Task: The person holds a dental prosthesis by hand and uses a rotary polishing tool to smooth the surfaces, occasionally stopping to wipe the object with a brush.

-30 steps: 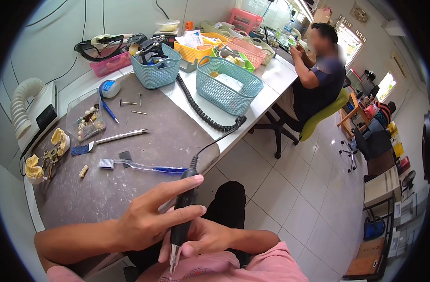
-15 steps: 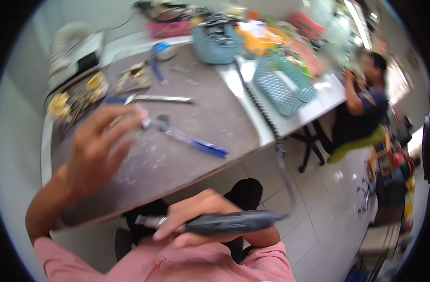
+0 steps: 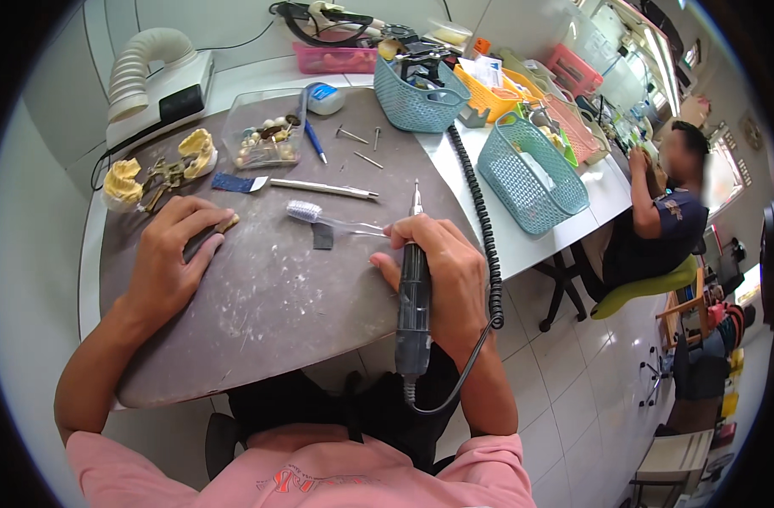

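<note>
My right hand [image 3: 442, 271] grips a dark rotary handpiece [image 3: 413, 296] upright, its thin metal bur tip pointing away over the grey work mat [image 3: 268, 296]. A coiled black cord [image 3: 480, 229] runs from its rear end. My left hand [image 3: 171, 254] lies on the mat with fingers spread, fingertips touching a small tan piece [image 3: 226, 224]. A clear-handled toothbrush [image 3: 332, 220] lies just ahead of my right hand. A flat tool with a blue end [image 3: 294, 184] lies beyond it.
Yellow dental casts [image 3: 158, 165] and a clear tray of small parts [image 3: 264, 140] sit at the mat's far left. Teal baskets [image 3: 531, 173] and coloured trays crowd the white bench. A suction unit with hose [image 3: 154, 80] stands back left. Another person [image 3: 658, 220] sits at right.
My left hand has come down from the air onto the mat by the tan piece. My right hand has turned the handpiece from lying crosswise to pointing away, up over the mat.
</note>
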### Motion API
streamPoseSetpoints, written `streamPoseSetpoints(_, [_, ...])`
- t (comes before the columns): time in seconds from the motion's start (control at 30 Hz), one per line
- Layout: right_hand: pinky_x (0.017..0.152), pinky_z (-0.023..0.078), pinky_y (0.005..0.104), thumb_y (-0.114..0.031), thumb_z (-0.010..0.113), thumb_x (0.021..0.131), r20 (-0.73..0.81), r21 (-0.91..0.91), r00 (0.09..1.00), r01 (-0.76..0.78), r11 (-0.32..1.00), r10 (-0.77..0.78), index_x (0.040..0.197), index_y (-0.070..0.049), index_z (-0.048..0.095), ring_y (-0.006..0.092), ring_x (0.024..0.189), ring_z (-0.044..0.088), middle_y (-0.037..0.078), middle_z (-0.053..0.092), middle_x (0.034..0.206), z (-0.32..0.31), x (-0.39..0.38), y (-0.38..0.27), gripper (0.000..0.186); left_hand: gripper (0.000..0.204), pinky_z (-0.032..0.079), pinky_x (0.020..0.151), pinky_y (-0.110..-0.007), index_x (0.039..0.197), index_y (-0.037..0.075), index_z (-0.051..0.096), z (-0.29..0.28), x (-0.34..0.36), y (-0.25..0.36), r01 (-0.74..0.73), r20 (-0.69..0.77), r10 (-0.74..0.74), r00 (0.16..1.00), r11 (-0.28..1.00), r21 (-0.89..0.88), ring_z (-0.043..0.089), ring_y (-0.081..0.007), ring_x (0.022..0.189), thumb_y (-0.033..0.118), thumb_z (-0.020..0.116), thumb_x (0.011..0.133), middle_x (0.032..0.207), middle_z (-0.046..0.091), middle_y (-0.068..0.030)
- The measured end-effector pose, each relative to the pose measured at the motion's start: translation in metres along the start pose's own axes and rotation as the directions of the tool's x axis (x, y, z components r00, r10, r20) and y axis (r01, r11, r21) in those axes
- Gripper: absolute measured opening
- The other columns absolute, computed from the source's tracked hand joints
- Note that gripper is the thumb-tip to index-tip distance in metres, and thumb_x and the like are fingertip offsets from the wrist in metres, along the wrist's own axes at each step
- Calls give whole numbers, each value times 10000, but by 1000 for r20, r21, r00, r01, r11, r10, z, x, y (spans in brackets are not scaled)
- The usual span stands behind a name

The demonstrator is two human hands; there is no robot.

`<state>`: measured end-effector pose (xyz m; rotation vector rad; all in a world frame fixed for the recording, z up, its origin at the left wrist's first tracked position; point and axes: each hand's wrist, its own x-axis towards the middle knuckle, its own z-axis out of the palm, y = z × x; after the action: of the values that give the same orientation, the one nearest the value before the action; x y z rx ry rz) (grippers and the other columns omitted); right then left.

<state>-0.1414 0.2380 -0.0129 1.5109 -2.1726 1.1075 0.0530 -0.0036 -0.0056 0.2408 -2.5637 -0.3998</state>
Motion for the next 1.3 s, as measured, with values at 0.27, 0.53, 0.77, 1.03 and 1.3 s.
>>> streamPoseSetpoints(0.27, [707, 461, 424, -79, 707, 806, 82, -4, 997, 9, 1000, -9, 917, -70, 535, 322, 794, 611, 113, 609, 799, -5, 6, 22, 205, 318, 486, 799, -339, 1072, 3, 663, 6, 8, 1, -25, -18, 25, 1000, 1000, -5, 619, -274, 868, -72, 682, 764, 948, 630, -126])
streamPoseSetpoints(0.53, [688, 461, 417, 8, 675, 753, -22, 46, 998, 52, 998, -51, 921, -58, 520, 322, 758, 605, 115, 584, 755, -14, 15, 23, 238, 366, 477, 703, -311, 1116, 9, 658, 8, 13, 1, 63, -28, -66, 997, 994, -91, 590, -219, 750, -57, 698, 758, 860, 595, -111])
streamPoseSetpoints(0.77, [539, 474, 322, -268, 771, 840, -234, 285, 938, -183, 941, 254, 907, -38, 527, 164, 595, 615, 95, 632, 685, -12, 24, 39, 342, 254, 430, 654, -256, 1092, -12, 661, 9, 21, 19, 69, 40, -62, 997, 969, -235, 542, -135, 715, -31, 629, 840, 832, 557, -65])
streamPoseSetpoints(1.03, [733, 516, 280, -607, 657, 825, -180, 775, 925, -76, 628, 334, 1287, -7, 567, 152, 879, 603, 100, 597, 1011, 23, -5, -23, 763, 261, 466, 722, -215, 1151, 20, 652, 11, 43, 66, 615, 600, -169, 782, 371, -696, 577, -67, 816, 179, 620, 946, 926, 663, -48])
streamPoseSetpoints(1.3, [615, 521, 298, -326, 772, 798, -180, 429, 984, 64, 901, 16, 1028, 3, 724, 196, 713, 649, 136, 666, 813, 29, -14, -28, 405, 314, 495, 803, -237, 1241, -11, 614, 35, 29, 43, 574, 578, -5, 816, 126, -809, 595, -82, 896, 75, 615, 939, 1006, 664, -60])
